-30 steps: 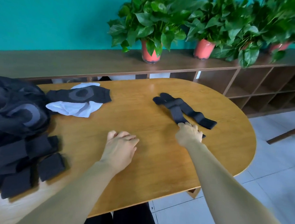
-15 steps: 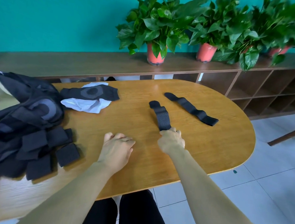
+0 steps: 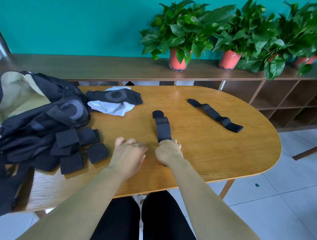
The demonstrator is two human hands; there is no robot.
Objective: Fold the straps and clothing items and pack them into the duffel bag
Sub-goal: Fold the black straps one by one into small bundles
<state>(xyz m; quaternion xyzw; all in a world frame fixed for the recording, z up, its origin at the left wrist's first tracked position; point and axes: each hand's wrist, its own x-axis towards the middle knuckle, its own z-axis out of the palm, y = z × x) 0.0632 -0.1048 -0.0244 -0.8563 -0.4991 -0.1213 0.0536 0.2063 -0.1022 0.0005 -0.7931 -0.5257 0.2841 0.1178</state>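
Gripping the near end of a strap point(image 3: 162, 127), the right hand point(image 3: 169, 151) has its fingers curled round it, close to the near edge of the table point(image 3: 225, 159). The left hand point(image 3: 129, 153) rests on the table just beside it, on the left. Its fingers are bent loosely, and I see nothing in it.

The strap lies flat and runs from the hand toward the middle of the table. It is black, with tiny holes and a round tab at its far end. It looks soft, light and bendy, so I think it will fold over easily. It may spring open again, so a hand should press the fold down. The ends are the best places to hold: one hand on the near end, the other on the round tab. The tab may be the sticky kind, but I cannot tell.

On the left side of the table sits the bag point(image 3: 36, 118), black and open, with a pale inside. Small black squares point(image 3: 76, 147) lie in a heap touching its front. They may be straps folded up, but I am not sure.

At the far left of the table lie the clothes point(image 3: 115, 101), black on white, rumpled and not yet folded. At the far right of the table lies the far strap point(image 3: 215, 115), long and wavy, well apart from the first.

Behind the table, plants point(image 3: 181, 30) in red pots stand on a shelf point(image 3: 102, 66).
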